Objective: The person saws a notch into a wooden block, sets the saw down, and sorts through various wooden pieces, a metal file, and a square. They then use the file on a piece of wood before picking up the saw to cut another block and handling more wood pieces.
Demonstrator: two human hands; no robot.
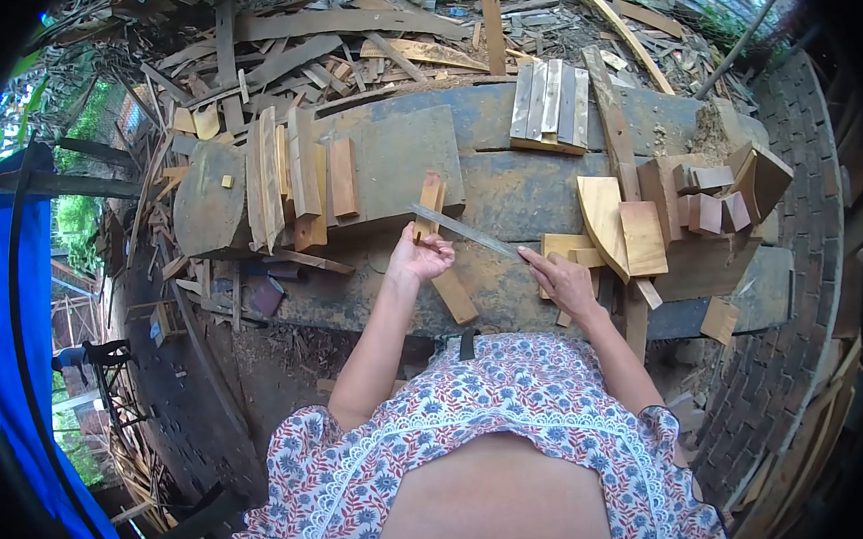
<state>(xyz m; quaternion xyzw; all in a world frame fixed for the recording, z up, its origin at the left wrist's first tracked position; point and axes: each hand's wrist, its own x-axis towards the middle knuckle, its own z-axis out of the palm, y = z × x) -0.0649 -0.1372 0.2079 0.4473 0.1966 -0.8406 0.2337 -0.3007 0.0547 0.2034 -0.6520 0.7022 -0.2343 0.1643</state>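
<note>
My left hand (pixel 421 255) is closed around the lower end of a small upright wooden block (pixel 432 193). Between thumb and fingers, my right hand (pixel 560 279) grips the near end of a long, flat grey metal tool (pixel 467 234), which looks like a file. Its far end lies across the face of the small block, just above my left fingers. A longer wooden piece (pixel 454 298) rests slanted on the bench beneath my hands. Light wood pieces (pixel 562 245) lie beside my right hand.
Planks and blocks (pixel 344 177) stand in a row at the left of the worn bench (pixel 513 196). Slats (pixel 551 105) are stacked at the back. Curved boards (pixel 605 225) and small blocks (pixel 705 214) sit at the right. Scrap wood (pixel 366 32) is heaped behind.
</note>
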